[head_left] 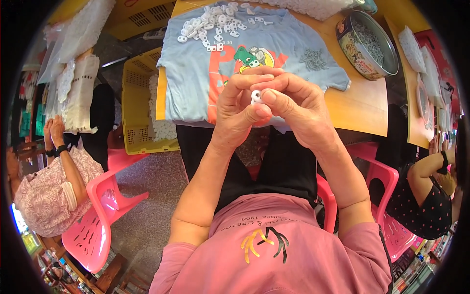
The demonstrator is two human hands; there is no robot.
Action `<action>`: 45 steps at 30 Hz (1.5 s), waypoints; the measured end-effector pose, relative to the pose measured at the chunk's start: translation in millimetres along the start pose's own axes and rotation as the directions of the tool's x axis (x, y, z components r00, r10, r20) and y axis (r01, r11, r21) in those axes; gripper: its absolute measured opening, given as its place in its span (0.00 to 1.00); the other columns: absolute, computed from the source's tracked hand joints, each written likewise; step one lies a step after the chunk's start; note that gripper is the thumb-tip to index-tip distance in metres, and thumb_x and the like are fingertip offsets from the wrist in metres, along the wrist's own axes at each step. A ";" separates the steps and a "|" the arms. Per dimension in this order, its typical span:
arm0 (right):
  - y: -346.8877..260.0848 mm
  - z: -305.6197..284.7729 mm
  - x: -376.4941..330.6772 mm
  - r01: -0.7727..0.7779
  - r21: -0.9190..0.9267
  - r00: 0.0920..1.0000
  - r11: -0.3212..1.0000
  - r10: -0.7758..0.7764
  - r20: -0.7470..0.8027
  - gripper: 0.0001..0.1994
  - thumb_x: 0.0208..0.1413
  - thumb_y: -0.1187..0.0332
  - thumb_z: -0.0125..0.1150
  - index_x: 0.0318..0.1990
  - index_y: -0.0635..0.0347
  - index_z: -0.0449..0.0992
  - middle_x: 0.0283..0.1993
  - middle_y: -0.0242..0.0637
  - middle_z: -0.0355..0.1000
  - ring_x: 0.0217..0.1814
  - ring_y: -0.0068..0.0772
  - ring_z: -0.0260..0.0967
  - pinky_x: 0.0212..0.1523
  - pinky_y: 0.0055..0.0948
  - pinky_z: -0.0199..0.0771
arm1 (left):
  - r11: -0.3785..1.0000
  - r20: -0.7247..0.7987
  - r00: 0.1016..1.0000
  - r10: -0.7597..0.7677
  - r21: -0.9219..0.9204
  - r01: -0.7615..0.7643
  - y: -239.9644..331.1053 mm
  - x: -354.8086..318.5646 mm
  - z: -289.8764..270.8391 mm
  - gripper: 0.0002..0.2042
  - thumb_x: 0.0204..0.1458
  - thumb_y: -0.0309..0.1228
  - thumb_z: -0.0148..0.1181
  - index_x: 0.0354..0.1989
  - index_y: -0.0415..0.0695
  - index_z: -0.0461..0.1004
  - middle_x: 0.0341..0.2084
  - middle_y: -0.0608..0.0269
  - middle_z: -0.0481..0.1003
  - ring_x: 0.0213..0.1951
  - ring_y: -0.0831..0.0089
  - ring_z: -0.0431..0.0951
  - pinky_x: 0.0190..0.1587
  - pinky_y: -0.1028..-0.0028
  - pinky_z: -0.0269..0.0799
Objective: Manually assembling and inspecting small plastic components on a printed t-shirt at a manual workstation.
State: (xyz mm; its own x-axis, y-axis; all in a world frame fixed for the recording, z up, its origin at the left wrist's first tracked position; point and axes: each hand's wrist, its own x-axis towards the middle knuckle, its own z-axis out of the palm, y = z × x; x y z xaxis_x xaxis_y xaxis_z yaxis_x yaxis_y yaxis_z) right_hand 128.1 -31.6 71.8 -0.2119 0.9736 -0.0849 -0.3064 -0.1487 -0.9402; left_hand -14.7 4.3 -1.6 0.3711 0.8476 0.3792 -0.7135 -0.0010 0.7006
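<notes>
A small white piece (256,96) with a hole sits between the fingers of the left hand (235,110) and the right hand (308,110); both sets are closed on it, thumbs toward the wearer, raised over the near edge of the tabletop (361,115). That yellowish wooden surface is largely covered by a light-blue T-shirt (182,85) with a cartoon print, spread flat beneath and beyond the fingers. Farther off and leftward of them lies a heap of white pieces (210,25); beyond them to the right, a patch of grey metal parts (313,60), then a round tin (351,51) holding more. Left of the fingers, below tabletop level, stands a yellow crate (134,88) on the speckled floor (154,201). Well out to either side, a person in a patterned top (61,191) and another in dotted black (428,208) sit near pink chairs (100,230).
</notes>
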 end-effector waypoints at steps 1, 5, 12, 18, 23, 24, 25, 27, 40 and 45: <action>1.5 0.7 0.4 0.001 0.018 1.000 1.000 -0.001 0.000 0.08 0.62 0.71 0.60 0.44 0.67 0.78 0.46 0.33 0.74 0.46 0.21 0.71 0.47 0.23 0.74 | 1.000 -0.005 1.000 0.023 0.012 -0.023 -0.5 0.1 0.2 0.19 0.51 0.32 0.70 0.50 0.48 0.70 0.56 0.50 0.69 0.55 0.64 0.72 0.55 0.67 0.71; 8.7 2.8 0.2 0.019 0.021 0.999 1.000 -0.019 -0.026 0.08 0.62 0.72 0.59 0.44 0.67 0.78 0.48 0.36 0.74 0.47 0.22 0.72 0.48 0.24 0.74 | 0.999 0.001 0.999 0.037 -0.001 -0.037 -2.6 0.7 0.6 0.19 0.51 0.31 0.69 0.50 0.48 0.70 0.54 0.51 0.70 0.53 0.65 0.73 0.53 0.68 0.72; 4.2 6.1 3.1 0.041 -0.016 0.998 0.999 -0.041 -0.048 0.09 0.62 0.72 0.58 0.45 0.67 0.78 0.44 0.36 0.76 0.44 0.21 0.72 0.45 0.23 0.74 | 0.999 -0.041 0.999 -0.002 -0.035 0.001 2.0 0.0 0.2 0.20 0.51 0.29 0.69 0.52 0.46 0.71 0.54 0.52 0.70 0.55 0.65 0.71 0.57 0.66 0.69; -29.2 0.8 39.8 0.172 -0.319 0.976 0.932 -0.206 -0.075 0.11 0.62 0.71 0.59 0.48 0.69 0.76 0.39 0.35 0.77 0.35 0.22 0.73 0.39 0.21 0.74 | 0.993 -0.075 0.994 -0.075 -0.102 0.067 -3.3 8.7 8.7 0.44 0.49 0.26 0.70 0.72 0.48 0.48 0.62 0.60 0.61 0.65 0.64 0.62 0.65 0.64 0.59; -47.6 59.3 92.4 0.281 -0.428 0.959 0.859 -0.237 0.154 0.13 0.61 0.68 0.60 0.48 0.68 0.78 0.38 0.34 0.77 0.38 0.21 0.74 0.40 0.23 0.75 | 0.991 -0.139 0.983 -0.121 -0.078 0.111 2.8 9.3 10.8 0.36 0.53 0.29 0.68 0.68 0.44 0.54 0.61 0.58 0.62 0.64 0.66 0.62 0.66 0.63 0.57; -48.9 65.9 102.7 0.327 -0.271 0.932 0.905 -0.261 0.252 0.13 0.61 0.67 0.61 0.48 0.66 0.78 0.38 0.33 0.77 0.39 0.19 0.73 0.41 0.22 0.74 | 0.992 -0.125 0.986 -0.112 -0.065 0.104 -1.0 8.2 8.2 0.33 0.55 0.29 0.66 0.66 0.43 0.55 0.60 0.57 0.64 0.63 0.66 0.63 0.66 0.63 0.57; -55.5 66.0 113.8 0.330 -0.279 0.931 0.902 -0.263 0.253 0.13 0.61 0.67 0.61 0.48 0.66 0.78 0.38 0.33 0.77 0.39 0.19 0.73 0.41 0.22 0.74 | 0.994 -0.108 0.989 -0.104 -0.055 0.098 -2.4 9.0 7.2 0.29 0.56 0.29 0.64 0.64 0.42 0.57 0.59 0.57 0.65 0.63 0.66 0.63 0.66 0.64 0.58; -70.7 62.8 135.4 0.204 -0.285 0.959 0.937 -0.134 0.249 0.16 0.64 0.65 0.59 0.54 0.66 0.75 0.46 0.37 0.77 0.46 0.27 0.75 0.48 0.27 0.78 | 0.993 -0.099 0.988 -0.119 -0.026 0.117 2.2 9.8 6.7 0.27 0.57 0.28 0.62 0.63 0.41 0.59 0.57 0.57 0.66 0.62 0.67 0.65 0.65 0.65 0.59; -8.3 -23.1 156.3 0.433 -0.857 0.901 0.279 -0.164 0.402 0.09 0.55 0.69 0.64 0.41 0.62 0.81 0.34 0.38 0.77 0.33 0.30 0.73 0.38 0.28 0.73 | 0.843 -0.059 0.998 0.003 0.537 0.029 1.0 6.4 13.4 0.05 0.56 0.26 0.61 0.38 0.39 0.77 0.30 0.62 0.75 0.30 0.72 0.71 0.33 0.72 0.65; 1.3 -24.4 157.5 0.530 -0.838 0.846 0.131 -0.146 0.512 0.09 0.54 0.67 0.65 0.40 0.61 0.81 0.36 0.38 0.75 0.37 0.38 0.74 0.40 0.32 0.73 | 0.828 -0.050 0.999 -0.016 0.559 0.041 1.7 5.0 11.0 0.05 0.56 0.26 0.61 0.38 0.40 0.77 0.29 0.63 0.74 0.28 0.72 0.69 0.32 0.73 0.65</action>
State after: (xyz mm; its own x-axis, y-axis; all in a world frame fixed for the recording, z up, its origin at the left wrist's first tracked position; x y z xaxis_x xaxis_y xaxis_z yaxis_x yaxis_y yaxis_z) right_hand 117.0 125.8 49.1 -0.6099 0.7571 0.2342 0.6254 0.6413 -0.4445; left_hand -7.5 2.8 8.1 0.3522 0.8731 0.3371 -0.2439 -0.2621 0.9337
